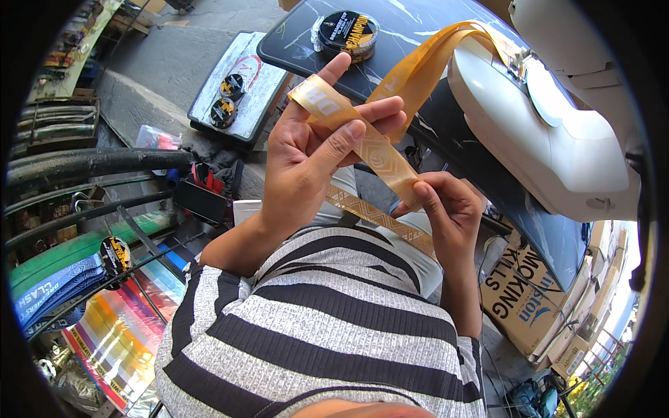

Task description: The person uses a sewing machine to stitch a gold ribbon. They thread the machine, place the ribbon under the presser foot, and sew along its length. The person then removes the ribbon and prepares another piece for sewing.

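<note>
A shiny gold ribbon [378,155] with pale printing stretches slantwise between my hands, in front of my body. My left hand [300,164] holds its upper end, thumb pressed on the ribbon and index finger pointing up. Lower down and to the right, my right hand [451,209] pinches the other end between thumb and fingertips. Another patterned gold length [376,217] crosses my lap below. Beyond my hands, a wide gold ribbon loop [418,66] runs up to the needle area of a white sewing machine [536,132].
The machine stands on a dark marbled table [293,42], with stacked round black-and-gold discs [352,31]. A low side table [202,87] bears two similar discs [223,111]. Blue ribbons [59,292] and a colour chart [115,341] lie left. Cardboard boxes [519,306] stand right.
</note>
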Action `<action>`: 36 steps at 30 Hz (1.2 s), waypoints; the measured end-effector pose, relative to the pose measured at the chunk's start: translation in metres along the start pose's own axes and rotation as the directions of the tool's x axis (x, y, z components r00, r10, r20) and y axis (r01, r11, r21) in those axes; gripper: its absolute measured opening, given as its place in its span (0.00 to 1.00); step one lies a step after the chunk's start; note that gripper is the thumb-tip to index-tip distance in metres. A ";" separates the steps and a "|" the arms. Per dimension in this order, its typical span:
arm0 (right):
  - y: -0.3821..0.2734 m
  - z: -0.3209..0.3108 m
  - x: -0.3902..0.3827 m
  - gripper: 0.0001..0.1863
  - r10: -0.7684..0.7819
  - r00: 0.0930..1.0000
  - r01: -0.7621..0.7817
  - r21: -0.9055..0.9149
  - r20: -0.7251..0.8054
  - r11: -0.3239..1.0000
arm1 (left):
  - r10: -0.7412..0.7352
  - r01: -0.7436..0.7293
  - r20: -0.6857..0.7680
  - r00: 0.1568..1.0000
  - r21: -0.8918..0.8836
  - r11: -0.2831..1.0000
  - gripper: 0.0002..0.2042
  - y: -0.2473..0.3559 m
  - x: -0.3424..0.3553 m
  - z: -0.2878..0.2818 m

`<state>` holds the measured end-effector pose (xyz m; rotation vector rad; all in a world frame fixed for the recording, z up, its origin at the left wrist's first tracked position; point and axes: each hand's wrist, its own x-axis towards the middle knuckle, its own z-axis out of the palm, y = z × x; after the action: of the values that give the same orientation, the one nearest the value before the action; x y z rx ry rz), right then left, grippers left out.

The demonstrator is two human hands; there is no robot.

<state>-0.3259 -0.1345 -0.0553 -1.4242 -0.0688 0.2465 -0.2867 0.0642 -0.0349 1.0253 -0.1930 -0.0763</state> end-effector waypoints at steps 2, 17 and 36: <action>0.001 0.000 -0.001 0.08 -0.029 1.000 0.029 -0.006 0.001 1.000 | -0.001 0.001 0.000 1.000 -0.004 1.000 0.28 0.000 -0.001 0.001; 0.001 0.002 -0.004 0.05 -0.063 0.995 0.061 -0.035 -0.076 0.998 | -0.001 0.002 0.030 1.000 -0.027 1.000 0.28 0.001 -0.002 0.001; 0.003 0.001 -0.003 0.05 -0.064 0.996 0.061 -0.037 -0.069 0.997 | -0.002 0.002 -0.005 1.000 -0.031 1.000 0.27 0.000 -0.002 0.001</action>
<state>-0.3292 -0.1342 -0.0579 -1.4621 -0.0605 0.1443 -0.2892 0.0638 -0.0344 0.9944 -0.1857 -0.0784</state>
